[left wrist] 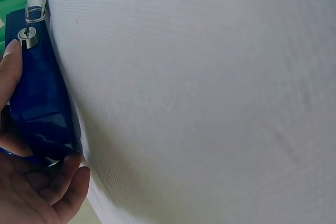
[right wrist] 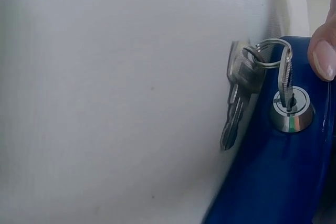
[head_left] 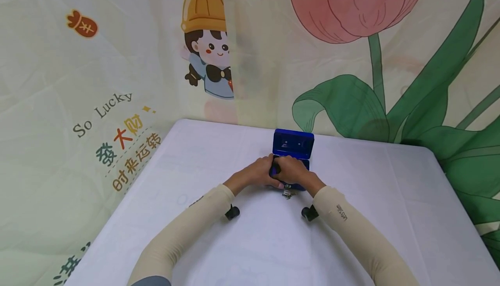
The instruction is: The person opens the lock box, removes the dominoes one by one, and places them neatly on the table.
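A blue lockable cash box [head_left: 294, 143] stands on the table with its lid raised. Keys [right wrist: 242, 77] hang on a ring from the round silver lock [right wrist: 295, 111] in its front; one key sits in the lock. My left hand [head_left: 258, 172] grips the box's left end, its thumb [right wrist: 323, 59] on the front rim beside the lock and its other fingers [left wrist: 71, 192] bent at the lower corner. Over the box's opening, my right hand [head_left: 291, 169] reaches in with bent fingers. Something dark [head_left: 275, 169] shows between the hands; whether the right fingers hold it is hidden.
The white-covered table [head_left: 250, 251] stretches around the box, with its far edge just behind the raised lid. A printed cloth [head_left: 258, 60] hangs behind the table. A small black camera [head_left: 232, 213] sits under the left wrist, another [head_left: 310, 213] under the right.
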A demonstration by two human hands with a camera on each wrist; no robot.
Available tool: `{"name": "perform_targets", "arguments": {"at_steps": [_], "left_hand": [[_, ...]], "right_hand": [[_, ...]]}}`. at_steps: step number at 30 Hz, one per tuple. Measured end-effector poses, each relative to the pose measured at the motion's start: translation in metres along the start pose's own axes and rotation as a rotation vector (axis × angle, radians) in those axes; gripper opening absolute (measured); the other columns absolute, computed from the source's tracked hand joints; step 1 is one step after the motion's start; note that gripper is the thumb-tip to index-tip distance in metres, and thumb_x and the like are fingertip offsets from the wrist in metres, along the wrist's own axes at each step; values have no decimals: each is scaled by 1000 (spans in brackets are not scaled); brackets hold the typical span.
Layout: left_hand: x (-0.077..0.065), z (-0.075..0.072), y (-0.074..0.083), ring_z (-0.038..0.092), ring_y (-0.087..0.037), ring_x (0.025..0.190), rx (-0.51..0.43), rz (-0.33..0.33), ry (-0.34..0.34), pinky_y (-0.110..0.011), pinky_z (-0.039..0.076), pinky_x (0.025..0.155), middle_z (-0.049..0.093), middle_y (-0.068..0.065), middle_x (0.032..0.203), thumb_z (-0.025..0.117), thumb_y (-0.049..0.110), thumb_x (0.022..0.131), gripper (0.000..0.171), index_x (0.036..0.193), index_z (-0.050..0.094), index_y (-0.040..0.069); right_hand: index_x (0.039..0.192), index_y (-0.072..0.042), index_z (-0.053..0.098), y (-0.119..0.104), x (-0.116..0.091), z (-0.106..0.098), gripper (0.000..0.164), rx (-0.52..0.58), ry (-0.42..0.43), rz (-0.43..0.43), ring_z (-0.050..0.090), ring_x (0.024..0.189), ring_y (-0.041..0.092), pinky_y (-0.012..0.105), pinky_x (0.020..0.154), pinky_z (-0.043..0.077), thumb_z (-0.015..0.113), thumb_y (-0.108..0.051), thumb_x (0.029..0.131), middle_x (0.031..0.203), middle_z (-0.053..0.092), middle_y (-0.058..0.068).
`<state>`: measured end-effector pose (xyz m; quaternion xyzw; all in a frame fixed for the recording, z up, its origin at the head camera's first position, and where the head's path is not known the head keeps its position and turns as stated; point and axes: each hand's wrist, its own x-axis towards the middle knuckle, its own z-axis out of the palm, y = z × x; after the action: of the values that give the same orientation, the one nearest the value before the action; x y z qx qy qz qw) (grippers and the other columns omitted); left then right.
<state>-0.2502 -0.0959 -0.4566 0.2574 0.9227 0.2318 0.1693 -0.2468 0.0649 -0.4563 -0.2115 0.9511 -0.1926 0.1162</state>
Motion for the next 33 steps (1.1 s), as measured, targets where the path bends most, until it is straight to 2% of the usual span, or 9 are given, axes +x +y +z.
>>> {"name": "perform_targets", "arguments": {"at_steps": [7,25,33], "left_hand": [[-1,2,-2,55,-29,128,-8,10,-2,-42,47,106,52,-21,145,84,51,77,111,153,26,-4],[-2,1,-2,53,-30,132,-6,-3,-6,-43,45,109,49,-21,148,83,53,77,114,155,23,-4],[-2,1,-2,58,-28,124,-7,23,1,-41,49,103,55,-20,140,84,51,77,106,151,30,-2]], "right_hand": [[130,-9,64,-1,-3,-2,46,-17,10,0,67,109,29,49,100,52,77,-28,90,123,70,11],[134,-10,63,-1,-4,-4,52,-27,23,24,65,115,32,52,102,49,77,-32,90,127,69,12],[135,-10,63,0,-6,-8,54,2,23,20,66,116,32,53,101,50,78,-33,89,127,69,11]]}}
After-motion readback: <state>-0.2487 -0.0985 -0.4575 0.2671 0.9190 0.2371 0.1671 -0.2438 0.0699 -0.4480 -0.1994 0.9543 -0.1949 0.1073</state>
